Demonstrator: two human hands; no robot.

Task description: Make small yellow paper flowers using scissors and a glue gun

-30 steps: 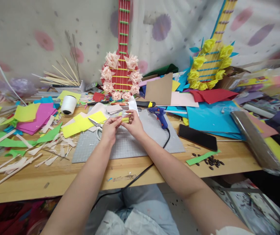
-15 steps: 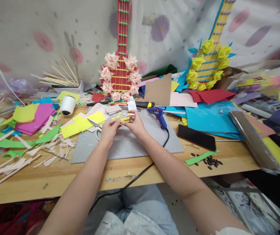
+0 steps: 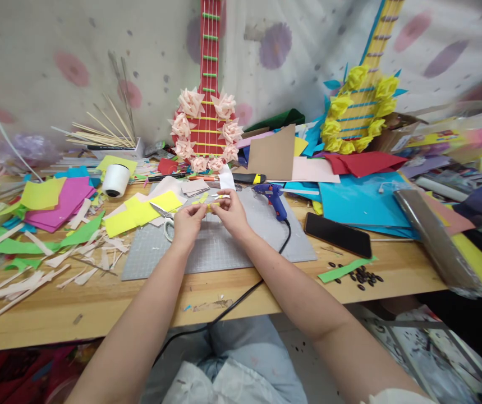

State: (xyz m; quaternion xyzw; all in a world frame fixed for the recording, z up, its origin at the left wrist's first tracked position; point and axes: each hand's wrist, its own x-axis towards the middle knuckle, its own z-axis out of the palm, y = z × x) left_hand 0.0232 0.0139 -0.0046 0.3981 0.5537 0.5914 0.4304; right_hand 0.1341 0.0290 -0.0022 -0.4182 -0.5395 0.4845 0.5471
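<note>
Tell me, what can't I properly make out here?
All in the head view:
Yellow piece: its shape, mostly covered by the grip of the left hand and right hand.
Scissors: handles, partly behind the left hand.
Red guitar and yellow guitar: neck tops, cut off by the upper edge.
Dark bits: too small to identify.

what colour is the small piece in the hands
The small piece is yellow, best seen in head view.

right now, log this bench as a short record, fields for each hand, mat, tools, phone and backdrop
Left hand: pinching a small yellow piece
Right hand: fingers on the same piece
Mat: gray cutting mat, beneath both hands
Tools: scissors beside the left hand; blue glue gun right of the hands
Phone: dark screen
Backdrop: red guitar model, yellow guitar model
</note>
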